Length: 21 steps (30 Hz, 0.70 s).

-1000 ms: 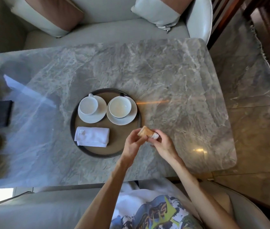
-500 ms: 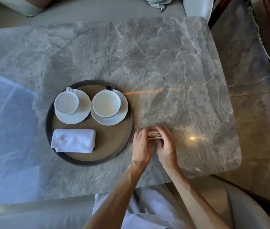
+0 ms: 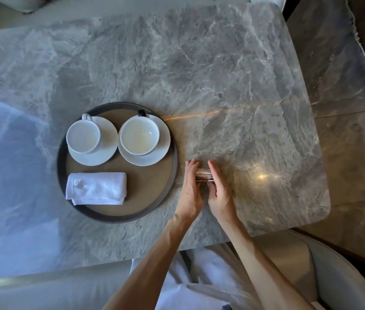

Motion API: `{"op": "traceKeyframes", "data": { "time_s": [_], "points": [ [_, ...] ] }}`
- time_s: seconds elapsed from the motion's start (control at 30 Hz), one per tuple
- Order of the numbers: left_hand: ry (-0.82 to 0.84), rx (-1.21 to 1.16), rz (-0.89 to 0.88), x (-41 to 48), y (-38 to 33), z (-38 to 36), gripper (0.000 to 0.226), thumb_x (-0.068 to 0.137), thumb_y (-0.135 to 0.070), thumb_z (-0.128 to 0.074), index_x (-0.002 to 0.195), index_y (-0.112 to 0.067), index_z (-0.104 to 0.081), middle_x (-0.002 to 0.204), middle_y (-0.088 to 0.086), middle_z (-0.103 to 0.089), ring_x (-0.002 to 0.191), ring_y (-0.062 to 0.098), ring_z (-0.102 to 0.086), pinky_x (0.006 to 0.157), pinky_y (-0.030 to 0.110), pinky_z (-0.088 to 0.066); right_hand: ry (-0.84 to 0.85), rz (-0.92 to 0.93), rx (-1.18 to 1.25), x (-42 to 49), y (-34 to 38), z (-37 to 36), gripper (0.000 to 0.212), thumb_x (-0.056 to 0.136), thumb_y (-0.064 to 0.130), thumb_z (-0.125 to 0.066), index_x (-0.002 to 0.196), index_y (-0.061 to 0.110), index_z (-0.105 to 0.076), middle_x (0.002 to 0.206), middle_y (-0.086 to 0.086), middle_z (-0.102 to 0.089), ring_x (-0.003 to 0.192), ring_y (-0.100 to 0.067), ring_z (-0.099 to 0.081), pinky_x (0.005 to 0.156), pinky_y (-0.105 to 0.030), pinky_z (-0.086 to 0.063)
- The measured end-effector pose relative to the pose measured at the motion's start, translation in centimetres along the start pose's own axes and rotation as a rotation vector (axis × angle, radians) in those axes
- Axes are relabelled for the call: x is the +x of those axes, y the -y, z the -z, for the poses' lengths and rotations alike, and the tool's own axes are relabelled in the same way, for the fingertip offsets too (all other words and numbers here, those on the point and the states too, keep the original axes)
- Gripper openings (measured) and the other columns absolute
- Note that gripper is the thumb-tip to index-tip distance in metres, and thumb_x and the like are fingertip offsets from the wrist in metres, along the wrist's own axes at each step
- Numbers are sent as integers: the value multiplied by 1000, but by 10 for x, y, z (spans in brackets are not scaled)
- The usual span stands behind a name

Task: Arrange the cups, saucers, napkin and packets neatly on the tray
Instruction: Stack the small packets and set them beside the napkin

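**Packets squared up beside the tray, not yet on it**

Right of centre in the frame, a small stack of packets (image 3: 203,175) stands on edge on the marble table (image 3: 233,74), just beside the round tray (image 3: 118,218). The left hand (image 3: 189,189) and right hand (image 3: 220,193) press flat against its two sides, fingers straight and close together, not curled round it.

On the tray, two cups (image 3: 83,136) sit on their saucers (image 3: 107,151) in the upper half, and the folded napkin (image 3: 96,188) lies lower left.

The risk is in the lift. The stack is held only by side pressure, so easing off could let the packets fan out or tip over. Carrying them across low could catch the tray's raised rim or nudge the nearer saucer.
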<state>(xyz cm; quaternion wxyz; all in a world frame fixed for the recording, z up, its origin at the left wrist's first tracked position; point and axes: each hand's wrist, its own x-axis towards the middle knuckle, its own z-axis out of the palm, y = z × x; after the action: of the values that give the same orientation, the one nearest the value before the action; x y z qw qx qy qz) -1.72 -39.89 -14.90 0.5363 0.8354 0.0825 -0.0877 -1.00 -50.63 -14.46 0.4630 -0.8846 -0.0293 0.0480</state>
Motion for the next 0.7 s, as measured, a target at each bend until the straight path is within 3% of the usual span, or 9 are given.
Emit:
{"op": "traceKeyframes", "data": {
  "time_s": [0.1,0.2,0.27,0.33,0.4,0.47,0.53,0.6,0.7],
  "points": [
    [10,19,-25,0,2,1,56,94,3,-55,145,4,-32,157,14,-27,151,25,-9,120,12,-8,-7,-14,-7,0,2,-2,49,95,-12,-49,143,-5,-43,150,-16,-46,142,-25,-42,119,-35,-35],
    [11,23,-6,0,0,5,49,95,2,-51,143,2,-39,154,16,-36,150,23,-18,121,22,-22,-9,-16,-11,3,0,0,46,94,-12,-51,139,-2,-51,143,-13,-55,136,-22,-51,114,-36,-42],
    [13,9,5,2,-2,11,45,96,3,-47,140,1,-43,150,17,-43,146,26,-32,118,29,-31,22,-69,22,5,0,4,48,94,-9,-53,139,7,-55,138,-5,-60,128,-15,-58,110,-27,-45],
    [40,-19,0,4,-3,21,41,96,5,-45,136,0,-49,139,15,-55,133,23,-51,111,30,-41,81,-170,64,7,1,12,51,94,-4,-57,139,19,-56,131,6,-62,118,-2,-61,103,-11,-44],
    [83,-31,30,4,-4,33,37,96,4,-44,130,-5,-54,122,4,-65,114,13,-63,99,20,-48,134,-287,138,10,5,18,51,94,1,-60,139,25,-55,127,11,-63,112,4,-62,99,-7,-44],
    [84,-40,128,0,-6,46,33,96,1,-45,127,-9,-52,111,-2,-65,100,9,-65,88,14,-48,174,-431,312,12,11,20,50,93,0,-62,139,17,-54,125,2,-67,106,2,-66,96,-15,-50],
    [21,-115,256,-5,-7,60,31,96,0,-46,125,-7,-50,106,0,-65,91,4,-64,82,14,-49,195,-540,451,14,22,17,49,89,-6,-64,136,4,-54,119,-10,-66,91,5,-70,81,-13,-54],
    [-52,-201,350,-12,-9,78,27,95,1,-49,122,-3,-52,106,7,-68,91,11,-65,84,25,-54,220,-613,512,15,38,10,48,86,-11,-64,132,-5,-54,110,-12,-65,78,5,-70,69,-9,-54],
    [-111,-249,411,-23,-11,107,21,94,-1,-53,113,0,-62,104,17,-70,92,23,-66,84,46,-55,292,-669,546,13,64,-6,45,87,-11,-62,131,-2,-56,102,-8,-66,79,-2,-67,64,-10,-54]
  ]
}}
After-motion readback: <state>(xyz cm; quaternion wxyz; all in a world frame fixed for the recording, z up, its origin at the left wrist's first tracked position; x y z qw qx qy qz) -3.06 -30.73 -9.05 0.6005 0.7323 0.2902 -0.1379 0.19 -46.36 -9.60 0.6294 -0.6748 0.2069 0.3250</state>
